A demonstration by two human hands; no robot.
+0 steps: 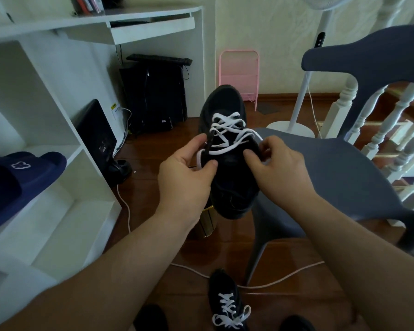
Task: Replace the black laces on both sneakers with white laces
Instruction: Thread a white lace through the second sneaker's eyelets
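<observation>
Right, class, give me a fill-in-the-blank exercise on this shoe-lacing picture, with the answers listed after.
1. The held sneaker rests on the grey ____.
2. Both hands, left hand and right hand, pinch ends of a ____ lace.
3. The second sneaker, already laced, stands on the ____.
4. A navy slipper lies on the white ____.

Answers: chair, white, floor, shelf

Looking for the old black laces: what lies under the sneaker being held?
Under the held sneaker show wooden floor and a gold object, partly covered. No black laces visible.
</observation>
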